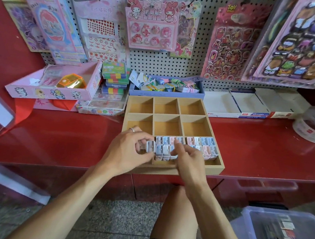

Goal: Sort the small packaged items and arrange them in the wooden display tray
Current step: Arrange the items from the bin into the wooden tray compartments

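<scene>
Left hand [129,145], ring on finger, pinches small white boxy packaged item [150,146] between thumb and curled fingers, over front-left compartment of wooden display tray [216,167]. Right hand [187,157] curls fingertips onto rows of pastel packaged items [165,145], blue, pink, white, packed upright in front-middle compartment; whether it grips one, cannot tell. More pastel blocks [204,145] fill front-right compartment. Six rear square compartments show bare pale wood. Tray sits on glossy red shelf [74,140]. Perforated pegboard [158,62] behind carries glossy sticker sheets.
</scene>
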